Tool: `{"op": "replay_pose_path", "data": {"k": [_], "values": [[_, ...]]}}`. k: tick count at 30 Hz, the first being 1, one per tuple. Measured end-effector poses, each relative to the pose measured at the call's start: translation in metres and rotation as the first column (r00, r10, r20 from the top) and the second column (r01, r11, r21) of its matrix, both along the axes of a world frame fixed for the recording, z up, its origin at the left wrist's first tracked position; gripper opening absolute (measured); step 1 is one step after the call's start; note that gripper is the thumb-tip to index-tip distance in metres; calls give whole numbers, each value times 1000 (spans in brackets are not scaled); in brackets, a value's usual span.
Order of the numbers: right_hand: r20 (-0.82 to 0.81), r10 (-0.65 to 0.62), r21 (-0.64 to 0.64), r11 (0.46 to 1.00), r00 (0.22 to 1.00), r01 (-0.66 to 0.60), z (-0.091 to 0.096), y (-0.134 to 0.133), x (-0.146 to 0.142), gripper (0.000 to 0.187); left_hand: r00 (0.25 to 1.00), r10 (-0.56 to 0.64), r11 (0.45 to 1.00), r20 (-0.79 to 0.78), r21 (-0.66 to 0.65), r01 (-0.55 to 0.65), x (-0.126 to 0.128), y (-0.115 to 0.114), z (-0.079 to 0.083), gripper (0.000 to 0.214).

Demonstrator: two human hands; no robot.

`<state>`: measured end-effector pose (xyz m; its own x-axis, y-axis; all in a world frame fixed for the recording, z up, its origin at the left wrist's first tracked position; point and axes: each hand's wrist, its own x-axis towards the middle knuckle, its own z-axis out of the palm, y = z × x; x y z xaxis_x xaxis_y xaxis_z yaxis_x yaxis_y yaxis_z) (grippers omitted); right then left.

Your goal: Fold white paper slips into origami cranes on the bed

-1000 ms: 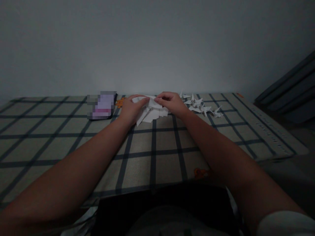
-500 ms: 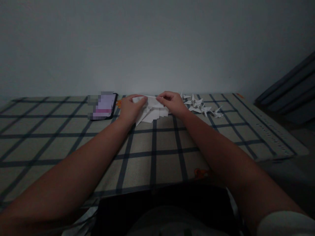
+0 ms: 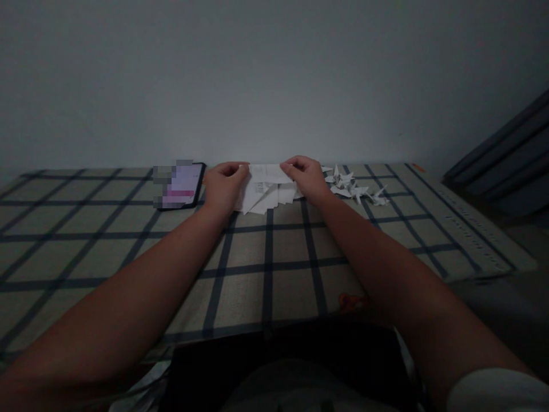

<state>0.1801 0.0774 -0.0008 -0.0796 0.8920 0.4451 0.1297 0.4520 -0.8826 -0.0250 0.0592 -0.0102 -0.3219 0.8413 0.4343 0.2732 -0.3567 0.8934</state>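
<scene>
A white sheet of paper (image 3: pixel 266 173) is stretched between my two hands, its top edge folded or held upright. My left hand (image 3: pixel 223 182) pinches its left end between thumb and fingers. At the opposite end, my right hand (image 3: pixel 306 174) grips the sheet the same way. Several more white paper pieces (image 3: pixel 263 203) lie overlapping on the cloth just below the held sheet. To the right of my right hand sit several folded white paper cranes (image 3: pixel 343 182), bunched together.
A phone (image 3: pixel 182 186) with a lit, partly blurred screen lies left of my left hand. The checked tablecloth (image 3: pixel 244 274) covers the table, which meets a plain wall (image 3: pixel 274 80) behind. Dark folds of fabric (image 3: pixel 506 149) show at the far right.
My hands have moved slightly apart, the left one to the left and the right one to the right. Between them the paper now looks flatter and straighter.
</scene>
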Motion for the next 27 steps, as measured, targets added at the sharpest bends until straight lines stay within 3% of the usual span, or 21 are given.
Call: {"op": "replay_pose_path", "data": {"k": [9, 15, 27], "values": [[-19, -80, -23, 997, 997, 80, 0, 7, 6, 27, 999, -36, 999, 24, 31, 35, -1, 6, -4, 30], [-60, -68, -31, 997, 996, 66, -3, 9, 6, 22, 998, -55, 997, 1, 51, 55, -1, 7, -5, 30], [-33, -51, -90, 995, 998, 48, -1, 6, 7, 24, 982, -174, 980, 69, -85, 180, 6, -4, 0, 31]]}}
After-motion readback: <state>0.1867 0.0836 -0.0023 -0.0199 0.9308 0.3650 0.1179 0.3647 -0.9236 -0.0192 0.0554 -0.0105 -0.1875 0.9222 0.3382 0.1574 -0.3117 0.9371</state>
